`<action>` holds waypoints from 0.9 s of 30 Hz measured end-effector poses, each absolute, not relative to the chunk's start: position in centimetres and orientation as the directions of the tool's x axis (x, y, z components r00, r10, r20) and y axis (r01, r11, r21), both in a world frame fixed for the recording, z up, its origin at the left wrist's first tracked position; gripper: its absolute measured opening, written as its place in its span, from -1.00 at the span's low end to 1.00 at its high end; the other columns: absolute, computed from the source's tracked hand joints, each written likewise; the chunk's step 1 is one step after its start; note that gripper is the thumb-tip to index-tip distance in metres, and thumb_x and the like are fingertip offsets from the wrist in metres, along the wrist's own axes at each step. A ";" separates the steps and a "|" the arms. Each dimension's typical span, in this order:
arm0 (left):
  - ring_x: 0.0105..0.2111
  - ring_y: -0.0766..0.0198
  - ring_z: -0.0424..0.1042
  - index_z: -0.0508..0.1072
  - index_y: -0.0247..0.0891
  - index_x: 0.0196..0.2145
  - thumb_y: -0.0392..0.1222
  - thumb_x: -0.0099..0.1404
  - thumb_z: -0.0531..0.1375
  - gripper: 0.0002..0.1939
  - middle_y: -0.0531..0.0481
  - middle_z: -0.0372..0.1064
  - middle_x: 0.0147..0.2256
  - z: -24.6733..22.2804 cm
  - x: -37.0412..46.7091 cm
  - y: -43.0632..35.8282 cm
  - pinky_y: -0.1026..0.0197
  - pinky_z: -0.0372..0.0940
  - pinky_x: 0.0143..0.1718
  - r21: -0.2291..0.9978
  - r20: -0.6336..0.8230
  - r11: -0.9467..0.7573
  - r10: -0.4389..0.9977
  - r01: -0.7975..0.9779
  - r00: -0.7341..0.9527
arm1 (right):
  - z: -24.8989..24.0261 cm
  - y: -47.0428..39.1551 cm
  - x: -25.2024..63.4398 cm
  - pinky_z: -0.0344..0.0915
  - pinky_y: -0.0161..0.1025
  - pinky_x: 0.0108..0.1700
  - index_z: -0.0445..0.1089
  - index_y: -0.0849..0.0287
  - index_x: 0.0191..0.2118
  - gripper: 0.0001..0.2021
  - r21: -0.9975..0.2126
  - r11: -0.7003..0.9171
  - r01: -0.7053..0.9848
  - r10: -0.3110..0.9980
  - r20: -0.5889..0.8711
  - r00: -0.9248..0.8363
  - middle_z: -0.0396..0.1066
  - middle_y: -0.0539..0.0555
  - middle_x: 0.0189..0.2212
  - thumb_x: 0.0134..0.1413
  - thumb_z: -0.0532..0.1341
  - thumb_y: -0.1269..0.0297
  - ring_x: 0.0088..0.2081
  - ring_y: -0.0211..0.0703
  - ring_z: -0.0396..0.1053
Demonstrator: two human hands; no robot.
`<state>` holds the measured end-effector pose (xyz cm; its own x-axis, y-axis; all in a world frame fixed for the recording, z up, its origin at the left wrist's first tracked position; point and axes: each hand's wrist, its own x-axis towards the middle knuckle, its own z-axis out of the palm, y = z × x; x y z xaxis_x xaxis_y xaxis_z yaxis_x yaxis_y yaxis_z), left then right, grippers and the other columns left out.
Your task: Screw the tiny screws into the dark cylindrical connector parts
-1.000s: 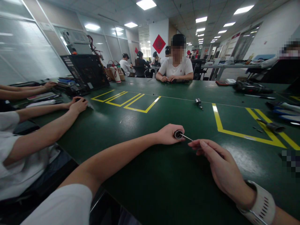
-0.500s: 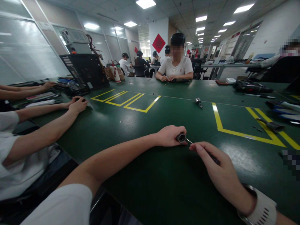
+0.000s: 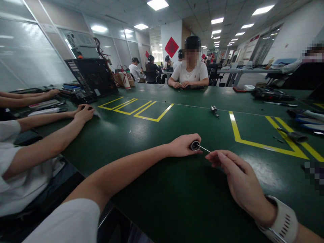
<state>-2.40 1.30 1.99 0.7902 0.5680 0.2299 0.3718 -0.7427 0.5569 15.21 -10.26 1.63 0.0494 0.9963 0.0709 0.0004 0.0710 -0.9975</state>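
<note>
Left arm (image 3: 121, 168) extended forward, left hand (image 3: 183, 145) curled in a grip, right hand (image 3: 238, 179) pinching

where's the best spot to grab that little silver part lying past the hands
Probably the thick end: the silver part lies on its side on the table, narrow tip pointing roughly toward the wearer. Come from above, thumb and finger across the thick end, which offers more to hold. Free a hand first: the left hand holds a cylinder, the right hand a thin rod.

Green-topped worktable (image 3: 162, 192), yellow tape outlines (image 3: 234, 126). White column (image 3: 165, 32) bearing a red diamond-shaped hanging (image 3: 171, 47). Rectangular white ceiling lights (image 3: 157, 4); pale glazed partition (image 3: 32, 55), left.
</note>
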 end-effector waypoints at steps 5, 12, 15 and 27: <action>-0.37 0.33 0.25 0.20 -0.25 -0.29 -0.07 0.13 0.24 -0.68 0.04 0.25 -0.33 2.0 -2.4 1.2 0.29 0.15 -0.37 0.559 0.216 -0.733 0.580 0.388 0.785 | 1.3 -10.3 15.5 0.22 -0.08 -0.16 0.46 0.10 -0.29 -0.72 -0.989 0.104 0.102 0.994 0.108 0.035 0.46 0.09 -0.30 0.11 0.13 0.03 -0.20 -0.02 0.34; -0.33 0.31 0.25 0.23 -0.26 -0.33 -0.08 0.12 0.24 -0.71 0.02 0.25 -0.31 2.1 -2.4 1.3 0.27 0.16 -0.33 0.536 0.228 -0.751 0.569 0.387 0.790 | 2.4 -10.9 14.9 0.26 -0.11 -0.26 0.47 0.10 -0.34 -0.70 -0.945 0.116 0.305 0.989 0.137 0.048 0.46 0.08 -0.38 0.10 0.11 0.02 -0.28 -0.01 0.36; -0.30 0.29 0.26 0.26 -0.26 -0.32 -0.09 0.13 0.23 -0.74 -0.01 0.25 -0.30 2.1 -2.5 1.3 0.25 0.17 -0.29 0.515 0.239 -0.780 0.529 0.356 0.814 | 2.5 -11.0 14.7 0.26 -0.12 -0.27 0.47 0.09 -0.33 -0.71 -0.929 0.131 0.345 0.987 0.155 0.043 0.46 0.07 -0.38 0.09 0.11 0.03 -0.28 -0.01 0.37; -0.31 0.28 0.26 0.30 -0.28 -0.33 -0.21 0.19 0.18 -0.87 -0.02 0.28 -0.33 2.0 -2.4 1.5 0.22 0.16 -0.23 0.492 0.239 -0.830 0.419 0.263 0.876 | 2.0 -9.6 15.2 0.27 -0.09 -0.22 0.51 0.18 -0.42 -0.72 -0.995 -0.031 -0.097 0.998 -0.037 0.060 0.49 0.14 -0.40 -0.05 0.24 0.04 -0.30 -0.03 0.37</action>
<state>-2.41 1.49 2.04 0.8758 0.4193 0.2392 0.2631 -0.8301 0.4917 15.24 -9.58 2.00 0.0599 0.9975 -0.0368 -0.0966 -0.0309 -0.9948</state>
